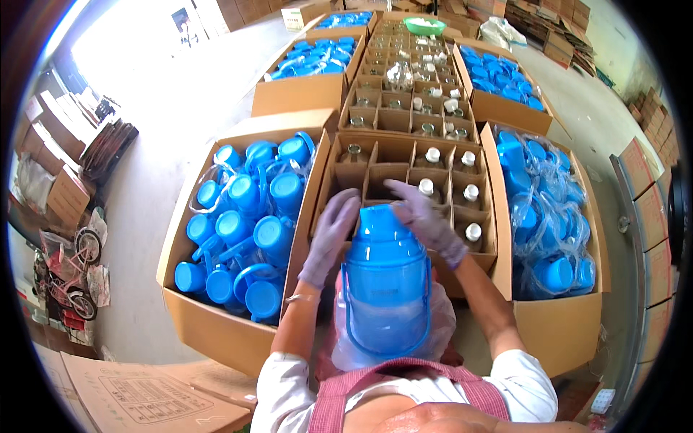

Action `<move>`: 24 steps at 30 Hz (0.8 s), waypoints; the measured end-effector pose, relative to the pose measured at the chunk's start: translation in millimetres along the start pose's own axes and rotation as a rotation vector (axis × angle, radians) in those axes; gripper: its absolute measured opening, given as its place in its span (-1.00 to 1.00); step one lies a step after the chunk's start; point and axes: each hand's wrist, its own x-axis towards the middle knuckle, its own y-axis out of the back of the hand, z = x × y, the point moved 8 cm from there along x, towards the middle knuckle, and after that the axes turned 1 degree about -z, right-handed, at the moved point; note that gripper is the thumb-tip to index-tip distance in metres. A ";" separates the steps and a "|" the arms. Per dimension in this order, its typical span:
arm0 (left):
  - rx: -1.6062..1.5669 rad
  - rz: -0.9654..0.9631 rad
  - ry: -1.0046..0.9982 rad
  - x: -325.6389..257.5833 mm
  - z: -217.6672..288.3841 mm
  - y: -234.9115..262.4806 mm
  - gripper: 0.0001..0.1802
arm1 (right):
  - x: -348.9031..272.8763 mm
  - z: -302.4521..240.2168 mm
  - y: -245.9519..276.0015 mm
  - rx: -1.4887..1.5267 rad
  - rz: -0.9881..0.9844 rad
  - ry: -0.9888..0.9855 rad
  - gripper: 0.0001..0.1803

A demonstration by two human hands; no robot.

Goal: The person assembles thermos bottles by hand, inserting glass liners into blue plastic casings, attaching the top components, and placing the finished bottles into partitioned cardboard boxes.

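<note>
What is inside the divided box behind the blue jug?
The divided box holds glass liners with white tops; some cells look empty. The jug and both gloved hands cover its near cells.

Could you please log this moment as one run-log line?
left hand: gloved, on jug top | right hand: gloved, on jug top | blue jug: upright, at lap | divided box: behind

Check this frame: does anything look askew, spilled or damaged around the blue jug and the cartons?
Nothing looks spilled or broken. The only irregularity: in the divided carton beyond the blue jug, some cells hold white-capped glass liners, others look empty. Both gloved hands, left and right, rest on the jug's lid.
</note>
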 end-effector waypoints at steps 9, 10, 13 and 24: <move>0.094 -0.017 0.004 -8.0 11.3 -15.8 -0.58 | -3.3 -17.8 -13.5 0.055 -0.015 0.092 -0.05; 0.264 -0.142 -0.219 -4.9 21.8 -13.3 -0.55 | 1.3 1.5 -10.6 0.091 -0.017 0.017 -0.07; -0.388 -0.249 -0.210 -3.6 -0.6 36.6 -0.58 | -9.3 115.1 36.6 -0.166 0.038 -0.320 -0.17; 0.021 -0.004 -0.106 -9.0 17.0 0.9 -0.46 | -3.2 17.0 -18.9 0.309 -0.085 -0.158 -0.08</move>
